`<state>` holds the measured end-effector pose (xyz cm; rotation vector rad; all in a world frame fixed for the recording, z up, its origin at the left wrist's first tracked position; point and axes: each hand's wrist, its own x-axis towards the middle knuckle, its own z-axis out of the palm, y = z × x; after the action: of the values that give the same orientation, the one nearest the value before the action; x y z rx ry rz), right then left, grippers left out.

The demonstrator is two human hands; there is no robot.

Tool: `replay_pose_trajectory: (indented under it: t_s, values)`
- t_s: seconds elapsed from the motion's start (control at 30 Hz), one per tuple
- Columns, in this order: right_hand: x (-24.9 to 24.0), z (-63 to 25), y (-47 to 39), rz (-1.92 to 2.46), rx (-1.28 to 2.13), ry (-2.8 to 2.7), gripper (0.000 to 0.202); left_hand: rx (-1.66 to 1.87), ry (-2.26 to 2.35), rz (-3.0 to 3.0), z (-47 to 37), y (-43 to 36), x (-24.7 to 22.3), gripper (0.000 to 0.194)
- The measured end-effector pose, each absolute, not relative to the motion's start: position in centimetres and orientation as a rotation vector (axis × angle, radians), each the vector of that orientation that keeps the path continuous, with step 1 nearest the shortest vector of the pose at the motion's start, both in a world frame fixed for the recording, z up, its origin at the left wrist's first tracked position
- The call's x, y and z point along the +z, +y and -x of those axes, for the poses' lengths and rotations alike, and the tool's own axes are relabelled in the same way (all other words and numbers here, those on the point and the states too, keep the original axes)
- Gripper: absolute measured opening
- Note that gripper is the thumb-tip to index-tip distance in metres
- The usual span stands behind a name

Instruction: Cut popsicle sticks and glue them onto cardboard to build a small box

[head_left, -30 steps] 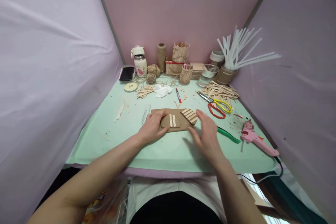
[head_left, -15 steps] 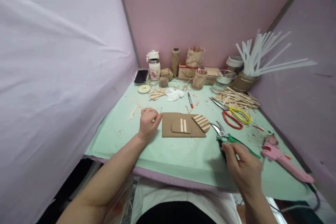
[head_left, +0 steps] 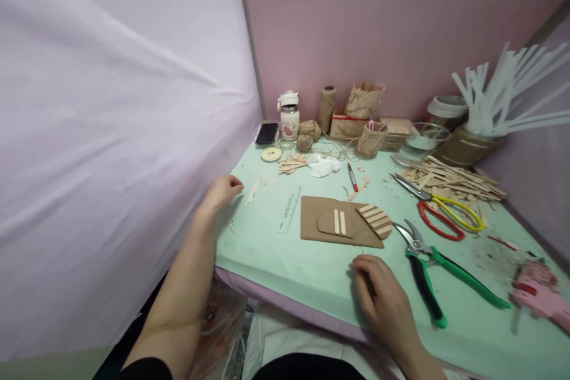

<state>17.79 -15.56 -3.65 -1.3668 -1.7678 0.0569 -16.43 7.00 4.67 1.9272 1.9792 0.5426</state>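
Observation:
My left hand (head_left: 225,190) is over the table's left side, fingers bent together and nothing visible in them. Thin pale wood slips (head_left: 252,191) lie just beyond its fingertips. A clear ruler (head_left: 290,210) rests beside a brown cardboard rectangle (head_left: 312,219). On that board are a rounded cardboard piece with two short wooden sticks (head_left: 339,222) and, overlapping its right end, a rounded piece with striped wooden strips (head_left: 376,221). My right hand (head_left: 383,294), loosely curled with a gap between thumb and fingers, is below the board. Green-handled pruning shears (head_left: 423,255) lie apart to its right.
Red-and-yellow scissors (head_left: 439,208) and a pile of wooden sticks (head_left: 454,181) lie to the right, with a pink glue gun (head_left: 538,291). A glass bowl (head_left: 421,142), twine balls (head_left: 309,133), a bottle (head_left: 290,122) and a phone (head_left: 267,133) line the back.
My right hand has let go of the pruning shears and moved left. My left hand has moved left, away from the cardboard, uncovering the ruler. The view has turned left.

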Motion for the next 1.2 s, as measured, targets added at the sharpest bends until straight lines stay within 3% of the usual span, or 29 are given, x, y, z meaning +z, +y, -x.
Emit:
replay_pose_trajectory:
  t_s: [0.33, 0.5, 0.63, 0.77, 0.97, 1.2]
  values:
    - [-3.6, -17.6, -15.5, 1.411, 0.021, -1.866, 0.009, 0.323, 1.966, -1.966, 13.5, 8.6, 3.8, 0.024]
    - [-3.5, -17.4, -15.4, 1.437, -0.002, -1.885, 0.008, 0.195, 1.96, -1.956, 12.4, 10.2, 4.3, 0.012]
    - [-3.5, -17.4, -15.4, 1.449, 0.001, -1.896, 0.008, 0.166, 1.942, -1.92, 11.2, 10.3, 4.3, 0.023]
    - [-3.6, -17.4, -15.4, 1.472, -0.004, -1.897, 0.008, 0.32, 1.934, -1.858, 11.0, 10.1, 3.7, 0.021]
    - [-3.6, -17.3, -15.3, 1.494, 0.011, -1.908, 0.008, 0.769, 1.805, -1.608, 12.9, 10.4, 3.1, 0.003]
    - [-3.4, -17.2, -15.3, 1.497, 0.011, -1.915, 0.007, 1.153, 1.528, -1.107, 13.1, 10.9, 3.5, 0.012]
